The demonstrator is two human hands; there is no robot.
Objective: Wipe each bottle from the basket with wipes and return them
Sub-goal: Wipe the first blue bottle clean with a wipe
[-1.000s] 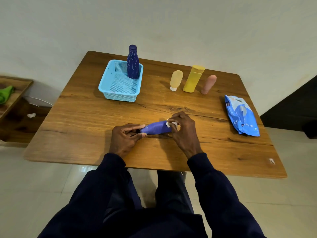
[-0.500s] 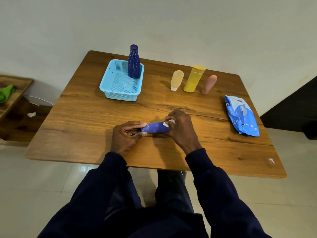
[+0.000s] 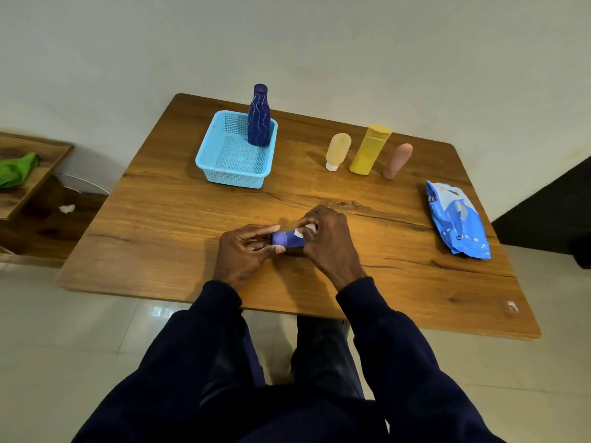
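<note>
1. Hands meet low over the near middle of the wooden table [image 3: 179, 219], both busy with one small purple bottle [image 3: 287, 238] that lies on its side between them
2. Left hand [image 3: 244, 255] pinches the bottle's left end, thumb on the near side and fingers curled over the top
3. Right hand [image 3: 329, 241] is closed over the bottle's right end, pressing a white wipe [image 3: 303, 230] against it; only a small scrap of the wipe shows between the fingers
4. Whether the bottle touches the tabletop or is held just clear of it cannot be told from this angle
5. Light blue basket [image 3: 235, 179] sits toward the far left of the table, well apart from the hands
6. Dark blue bottle [image 3: 259, 118] with pale wavy lines stands upright in the basket's far right corner; it is the only thing in the basket
7. Three more bottles stand in a row on the far right of the table: a pale orange bottle [image 3: 337, 150] resting on its white cap, a yellow bottle [image 3: 369, 150] just beside it, and a pink bottle [image 3: 397, 160] at the right end
8. Blue pack of wipes [image 3: 457, 220] lies flat near the table's right edge
9. Dark navy sleeves cover both forearms down to the wrists
</note>
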